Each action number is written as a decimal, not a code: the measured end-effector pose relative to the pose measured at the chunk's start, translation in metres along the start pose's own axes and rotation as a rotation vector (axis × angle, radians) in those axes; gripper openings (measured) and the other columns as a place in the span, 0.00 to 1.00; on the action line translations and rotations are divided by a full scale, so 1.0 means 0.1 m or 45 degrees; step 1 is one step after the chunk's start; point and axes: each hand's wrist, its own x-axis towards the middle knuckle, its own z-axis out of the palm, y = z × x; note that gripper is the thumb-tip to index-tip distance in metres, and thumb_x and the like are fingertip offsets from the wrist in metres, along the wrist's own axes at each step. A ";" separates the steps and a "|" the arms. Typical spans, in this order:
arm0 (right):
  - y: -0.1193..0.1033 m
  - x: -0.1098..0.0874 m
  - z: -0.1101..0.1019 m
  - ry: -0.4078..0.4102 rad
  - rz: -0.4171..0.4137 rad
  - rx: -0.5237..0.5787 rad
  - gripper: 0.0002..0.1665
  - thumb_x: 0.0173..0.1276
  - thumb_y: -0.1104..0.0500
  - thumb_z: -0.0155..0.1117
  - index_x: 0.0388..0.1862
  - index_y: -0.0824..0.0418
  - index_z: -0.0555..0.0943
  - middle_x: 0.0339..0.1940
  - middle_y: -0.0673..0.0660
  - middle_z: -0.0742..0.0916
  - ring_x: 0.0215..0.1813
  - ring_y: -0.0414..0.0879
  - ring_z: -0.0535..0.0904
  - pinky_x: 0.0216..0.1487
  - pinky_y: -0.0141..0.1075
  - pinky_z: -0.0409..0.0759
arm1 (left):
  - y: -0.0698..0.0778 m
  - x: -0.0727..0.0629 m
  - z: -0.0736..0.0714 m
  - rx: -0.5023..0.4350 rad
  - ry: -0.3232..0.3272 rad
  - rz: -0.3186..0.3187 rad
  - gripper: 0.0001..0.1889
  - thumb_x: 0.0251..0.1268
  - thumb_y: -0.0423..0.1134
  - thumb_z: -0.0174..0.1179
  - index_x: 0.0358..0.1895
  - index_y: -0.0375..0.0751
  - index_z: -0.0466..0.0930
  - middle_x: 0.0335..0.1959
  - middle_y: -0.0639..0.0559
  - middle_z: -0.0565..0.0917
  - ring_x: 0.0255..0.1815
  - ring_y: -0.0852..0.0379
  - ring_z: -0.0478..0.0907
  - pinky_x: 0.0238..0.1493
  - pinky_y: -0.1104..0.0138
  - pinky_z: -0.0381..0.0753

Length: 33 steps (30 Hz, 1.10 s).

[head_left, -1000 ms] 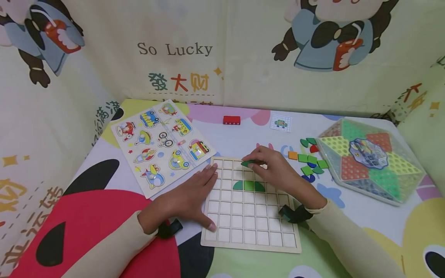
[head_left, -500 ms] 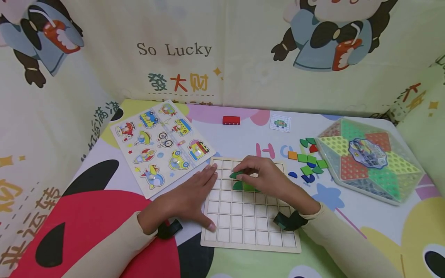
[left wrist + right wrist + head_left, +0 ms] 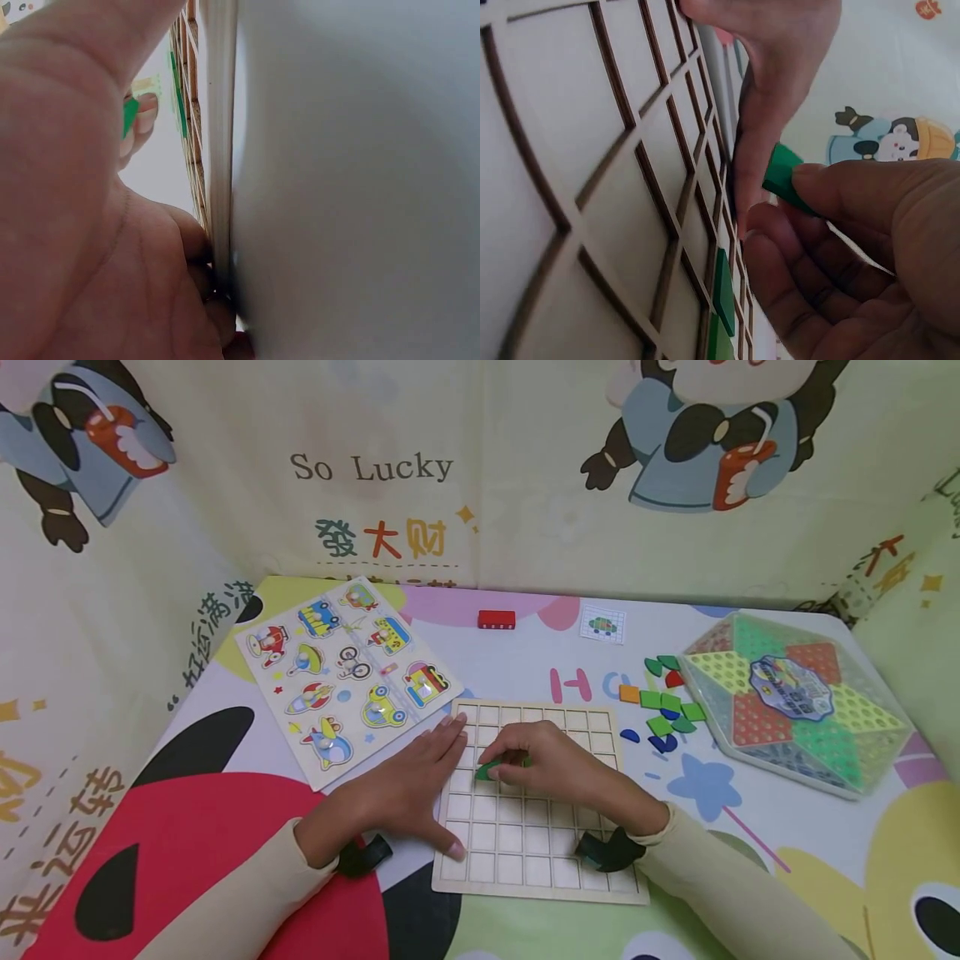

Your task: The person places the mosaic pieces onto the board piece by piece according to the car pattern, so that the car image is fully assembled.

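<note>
My right hand [image 3: 546, 762] pinches a dark green quarter-round tile [image 3: 486, 772] between thumb and fingers, over the left-centre of a wooden grid board [image 3: 540, 895]. In the right wrist view this held tile [image 3: 786, 176] is tilted, away from the grid surface. Below it, a dark green tile [image 3: 724, 291] and a lighter green tile [image 3: 718, 341] lie in the grid; in the head view my right hand mostly covers them. My left hand [image 3: 405, 789] lies spread along the board's left edge, fingertips and thumb on the rim.
Several loose green, blue, red and orange tiles [image 3: 662, 727] lie right of the board, beside a hexagonal clear-lidded box [image 3: 795, 693]. A vehicle picture puzzle [image 3: 345, 672] touches the upper left. A red block [image 3: 497, 620] and a small turtle pattern card [image 3: 602, 625] are at the back.
My right hand has carried the green tile left and toward me over the board, now covering the tiles in the grid. My left hand has stayed on the edge.
</note>
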 end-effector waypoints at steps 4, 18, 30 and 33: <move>0.00 0.02 0.05 -0.040 0.015 -0.008 0.09 0.62 0.66 0.70 0.42 0.59 0.87 0.36 0.42 0.86 0.36 0.40 0.78 0.37 0.31 0.80 | 0.00 0.00 0.00 -0.005 0.007 0.007 0.70 0.35 0.74 0.69 0.77 0.35 0.44 0.80 0.45 0.40 0.78 0.49 0.33 0.74 0.55 0.44; -0.04 0.04 0.12 -0.033 0.020 -0.209 0.07 0.62 0.64 0.71 0.40 0.59 0.88 0.34 0.44 0.85 0.38 0.38 0.77 0.40 0.31 0.79 | 0.00 0.00 0.01 0.006 0.018 0.010 0.70 0.34 0.72 0.70 0.77 0.35 0.45 0.79 0.45 0.40 0.78 0.47 0.35 0.74 0.54 0.46; -0.03 0.05 0.13 -0.030 0.001 -0.284 0.09 0.64 0.61 0.70 0.43 0.57 0.88 0.36 0.43 0.84 0.39 0.35 0.77 0.43 0.29 0.78 | 0.00 0.01 0.00 0.015 0.021 0.004 0.70 0.34 0.72 0.71 0.77 0.34 0.46 0.79 0.44 0.41 0.78 0.47 0.36 0.74 0.53 0.47; -0.04 0.05 0.12 -0.034 -0.005 -0.296 0.09 0.65 0.61 0.69 0.44 0.57 0.88 0.37 0.43 0.85 0.39 0.34 0.77 0.45 0.29 0.78 | 0.00 0.00 0.00 0.015 0.022 0.006 0.70 0.34 0.72 0.71 0.77 0.35 0.46 0.79 0.44 0.41 0.78 0.47 0.35 0.74 0.54 0.47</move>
